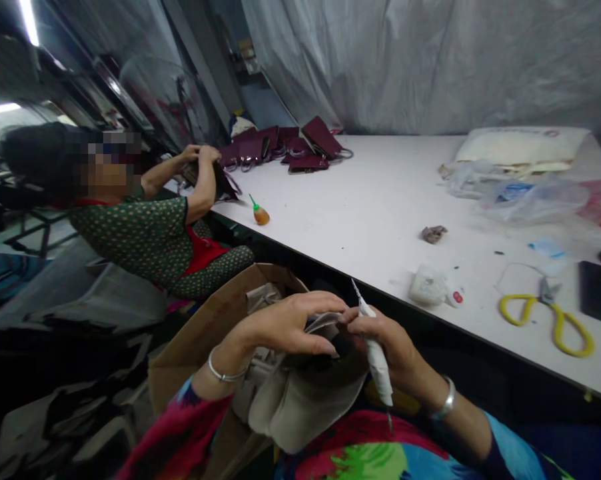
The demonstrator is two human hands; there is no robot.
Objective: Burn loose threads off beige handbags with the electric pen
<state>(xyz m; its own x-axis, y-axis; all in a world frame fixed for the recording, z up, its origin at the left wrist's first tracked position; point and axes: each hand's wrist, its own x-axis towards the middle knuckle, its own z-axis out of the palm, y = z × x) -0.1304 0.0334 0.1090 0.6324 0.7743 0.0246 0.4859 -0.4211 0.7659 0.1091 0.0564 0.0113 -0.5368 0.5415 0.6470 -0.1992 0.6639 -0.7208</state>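
My left hand is closed on the upper edge of a pale grey, bag-like piece, thumb on the near side. Close by on the right, my right hand grips a slim tool wrapped in white. A thin pointed tip sticks out at its upper end and a short thin rod at its lower end. The right fingertips also meet the edge of the grey piece; their exact hold is partly hidden. Below my hands, the piece hangs at my lap beside an open cardboard box with more pale pieces inside.
A white table runs along the far side. On it are yellow-handled scissors, a small white container, plastic bags, a glue bottle and several maroon bags. A co-worker sits left, handling a dark bag.
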